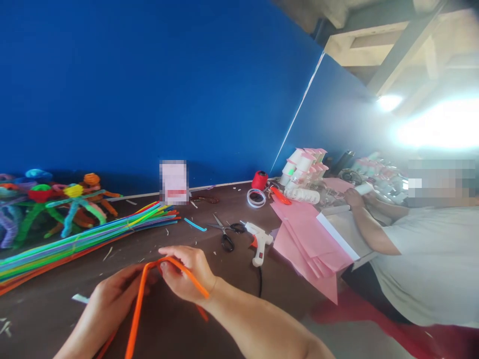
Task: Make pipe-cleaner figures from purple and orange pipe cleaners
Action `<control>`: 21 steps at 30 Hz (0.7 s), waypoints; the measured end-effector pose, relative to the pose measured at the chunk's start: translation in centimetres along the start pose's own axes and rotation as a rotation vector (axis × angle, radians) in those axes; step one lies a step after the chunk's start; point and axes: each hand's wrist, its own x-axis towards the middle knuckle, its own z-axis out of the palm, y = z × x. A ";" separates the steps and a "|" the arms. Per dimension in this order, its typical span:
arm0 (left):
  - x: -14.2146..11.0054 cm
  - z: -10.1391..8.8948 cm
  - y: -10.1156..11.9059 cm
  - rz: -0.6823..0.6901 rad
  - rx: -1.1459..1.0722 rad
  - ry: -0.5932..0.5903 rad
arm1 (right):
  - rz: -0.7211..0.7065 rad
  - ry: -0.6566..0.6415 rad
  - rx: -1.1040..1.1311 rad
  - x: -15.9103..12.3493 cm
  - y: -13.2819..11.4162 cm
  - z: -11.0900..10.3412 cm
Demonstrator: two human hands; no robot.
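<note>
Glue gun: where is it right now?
In the head view, the white hot glue gun lies right of centre on the dark tabletop, between the black-handled scissors and the stack of pink paper.

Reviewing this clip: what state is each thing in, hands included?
Left hand: closed on the orange pipe cleaner.
Right hand: closed on the orange pipe cleaner.
Orange pipe cleaner: bent into a hairpin.
Scissors: blades open, lying on the table.
Hot glue gun: lying down, cord attached.
Pink paper sheets: loosely fanned.
Multicoloured pipe cleaners: straight, bundled.
Red spool: upright.
</note>
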 end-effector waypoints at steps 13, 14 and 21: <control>-0.3 0.0 0.9 -0.019 0.080 0.015 | 0.037 0.015 0.007 0.0 0.3 0.0; -0.3 0.0 0.9 -0.027 0.074 0.012 | 0.038 0.011 0.012 0.0 0.3 0.1; -0.5 0.1 1.8 0.018 0.121 0.029 | 0.062 -0.021 0.021 0.1 0.3 0.1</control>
